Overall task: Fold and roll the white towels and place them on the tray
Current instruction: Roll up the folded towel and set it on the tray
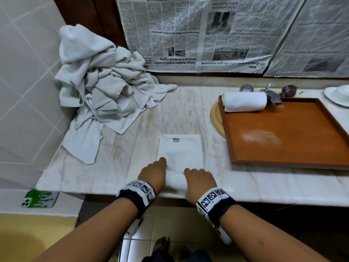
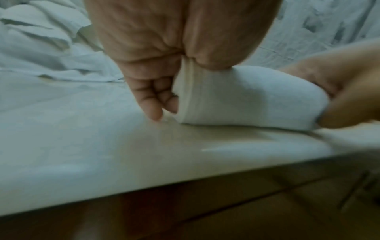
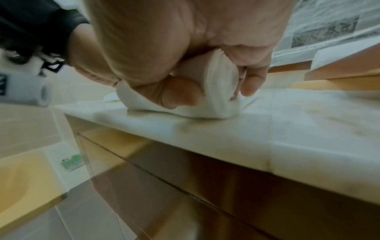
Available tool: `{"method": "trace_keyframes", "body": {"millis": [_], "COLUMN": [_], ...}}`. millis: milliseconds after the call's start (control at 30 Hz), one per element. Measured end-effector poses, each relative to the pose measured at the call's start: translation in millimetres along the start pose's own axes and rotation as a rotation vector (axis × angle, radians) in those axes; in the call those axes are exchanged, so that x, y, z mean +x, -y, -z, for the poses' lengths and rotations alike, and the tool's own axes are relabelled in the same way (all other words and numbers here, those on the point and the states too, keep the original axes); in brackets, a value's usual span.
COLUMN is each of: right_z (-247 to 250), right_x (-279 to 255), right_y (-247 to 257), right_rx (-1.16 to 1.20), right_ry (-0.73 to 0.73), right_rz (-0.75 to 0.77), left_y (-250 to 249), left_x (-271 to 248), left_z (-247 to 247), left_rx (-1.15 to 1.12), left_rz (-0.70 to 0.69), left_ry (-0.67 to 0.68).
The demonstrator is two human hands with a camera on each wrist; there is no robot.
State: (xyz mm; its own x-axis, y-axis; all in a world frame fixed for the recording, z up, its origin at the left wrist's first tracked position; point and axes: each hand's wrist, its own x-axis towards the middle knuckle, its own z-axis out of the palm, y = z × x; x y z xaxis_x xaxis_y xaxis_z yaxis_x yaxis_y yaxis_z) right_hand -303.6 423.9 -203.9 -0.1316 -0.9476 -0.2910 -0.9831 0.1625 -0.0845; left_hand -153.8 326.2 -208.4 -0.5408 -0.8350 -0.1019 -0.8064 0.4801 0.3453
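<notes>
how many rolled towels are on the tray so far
1. One rolled towel lies at the far left corner of the tray; another towel is mid-roll on the counter.

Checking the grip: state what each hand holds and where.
Both hold the folded white towel by its rolled near end: left hand at its left, right hand at its right.

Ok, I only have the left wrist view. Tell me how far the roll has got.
Observer: Only the near end is rolled. Most of the folded towel lies flat on the counter, its label at the far edge.
Operator: Report the right hand's grip.
Observer: The right hand curls round the roll's right end, thumb pressed on the front. The left hand holds the other end.
Operator: Give me the tray status.
Observer: One rolled towel lies along the far left corner of the wooden tray; the rest of the tray is bare.
</notes>
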Motion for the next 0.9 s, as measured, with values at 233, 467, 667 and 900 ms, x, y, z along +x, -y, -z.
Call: {"method": "trace_keyframes", "body": {"millis": [233, 467, 667, 900], "right_z": [20, 2, -34, -2], "right_x": [23, -4, -26, -15], "right_y": [-8, 4, 13, 0], "right_rx": [0.082, -0.059, -0.086, -0.031], "right_ry": [0.274, -0.042, -0.290, -0.062], "right_rz": [0.037, -0.022, -0.075, -0.006], "left_y": [12, 1, -1, 7], "left_x": [-37, 2, 23, -16], "left_z": [-43, -10, 0, -23], "left_rx": [0.319, 0.240, -0.019, 0.136], "left_rz": [-0.487, -0.397, -0.274, -0.472], "left_ry": [-0.084, 0.241, 0.504, 0.025]}}
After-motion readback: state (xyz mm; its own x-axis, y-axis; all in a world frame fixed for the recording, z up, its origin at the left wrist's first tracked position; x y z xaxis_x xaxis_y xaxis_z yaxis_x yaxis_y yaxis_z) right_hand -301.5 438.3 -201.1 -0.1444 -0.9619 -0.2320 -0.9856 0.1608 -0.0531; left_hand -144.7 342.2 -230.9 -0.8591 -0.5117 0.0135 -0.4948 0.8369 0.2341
